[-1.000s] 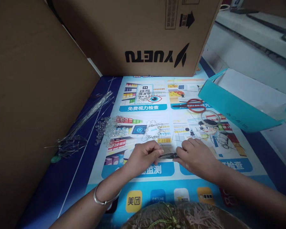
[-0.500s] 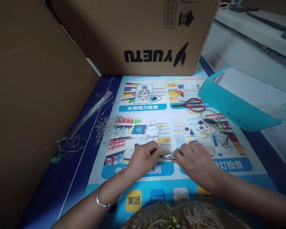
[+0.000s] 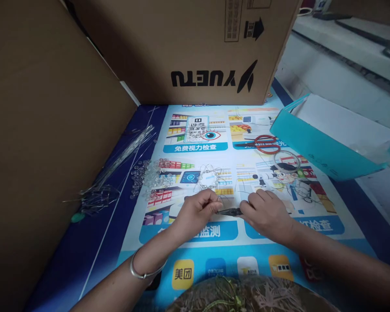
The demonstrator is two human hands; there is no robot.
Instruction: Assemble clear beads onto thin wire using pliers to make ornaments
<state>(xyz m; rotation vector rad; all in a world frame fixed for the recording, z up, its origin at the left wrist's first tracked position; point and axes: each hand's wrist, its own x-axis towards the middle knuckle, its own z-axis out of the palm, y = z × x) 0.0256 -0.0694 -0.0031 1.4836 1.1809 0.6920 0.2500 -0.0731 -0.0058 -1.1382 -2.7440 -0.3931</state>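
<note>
My right hand [image 3: 263, 214] is closed around the handles of a pair of needle-nose pliers [image 3: 231, 212], whose jaws point left. The plier tips meet the fingertips of my left hand [image 3: 199, 211], which is closed in a pinch. A thin wire seems to stick out there, but what the pinch holds is mostly hidden. Just beyond the hands lies a ring of clear beads [image 3: 208, 177] with wire loops around it. Loose clear beads [image 3: 152, 175] are heaped to the left of it.
Red-handled scissors [image 3: 266, 144] and a wire coil [image 3: 286, 161] lie right of centre. A teal box [image 3: 326, 145] stands at the right. Bundled wires [image 3: 123, 154] lie at the left. Cardboard boxes [image 3: 195, 47] wall off the back and left of the printed mat.
The pliers have turned slightly in my right hand, their jaws now looking darker. My left hand stays pinched at their tips. The view has shifted slightly.
</note>
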